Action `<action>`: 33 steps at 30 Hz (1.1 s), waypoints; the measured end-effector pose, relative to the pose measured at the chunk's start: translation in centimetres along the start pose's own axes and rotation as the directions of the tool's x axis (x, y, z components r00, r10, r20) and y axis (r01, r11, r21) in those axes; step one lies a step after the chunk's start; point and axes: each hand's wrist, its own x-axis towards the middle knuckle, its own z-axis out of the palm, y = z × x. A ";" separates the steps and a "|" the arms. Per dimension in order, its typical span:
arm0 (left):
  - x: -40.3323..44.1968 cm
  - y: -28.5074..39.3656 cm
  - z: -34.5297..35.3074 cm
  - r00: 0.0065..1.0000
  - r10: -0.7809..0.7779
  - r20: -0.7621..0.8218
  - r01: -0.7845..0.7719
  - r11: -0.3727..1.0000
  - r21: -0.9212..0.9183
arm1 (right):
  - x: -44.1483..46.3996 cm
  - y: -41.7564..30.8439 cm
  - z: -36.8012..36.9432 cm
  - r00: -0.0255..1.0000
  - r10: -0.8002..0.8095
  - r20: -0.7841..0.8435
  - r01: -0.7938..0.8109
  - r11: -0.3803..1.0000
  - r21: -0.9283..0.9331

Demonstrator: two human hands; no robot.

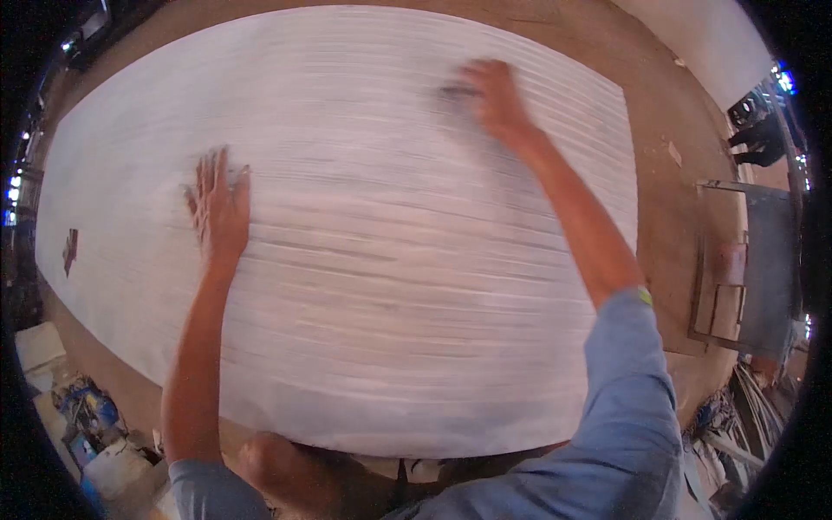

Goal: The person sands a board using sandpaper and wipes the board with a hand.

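Observation:
A large white panel (373,286) with fine streaks or ridges across it fills the middle of the head view. My left hand (221,208) lies flat on its left part, fingers spread, holding nothing. Toward the far right part of the panel, my right hand (496,97) is blurred by motion, its fingers curled down at the surface. A dark patch shows beside those fingers; whether it is a held thing or shadow, I cannot make out. Near the panel's left edge lies a small brown piece (70,251).
Brown floor (672,217) surrounds the panel. At the right stands a grey sheet on a metal frame (767,260), with a person's dark-clothed legs (763,143) beyond it. Long strips (745,416) are piled at lower right. Mixed clutter (91,416) lies at lower left.

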 end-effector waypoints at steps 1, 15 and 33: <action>0.1 0.1 0.0 1.000 -0.003 0.013 0.003 1.000 -0.016 | 4.0 -2.8 3.9 0.999 -0.031 0.040 0.033 0.998 -0.062; -0.3 1.4 -1.0 1.000 -0.003 -0.014 0.003 1.000 -0.015 | -26.6 24.3 -24.7 0.718 0.687 0.111 -0.557 0.663 -0.500; 0.2 -1.0 1.4 0.999 0.048 -0.013 -0.048 0.998 -0.048 | 0.1 3.0 -0.4 0.992 0.107 0.066 -0.103 0.993 -0.058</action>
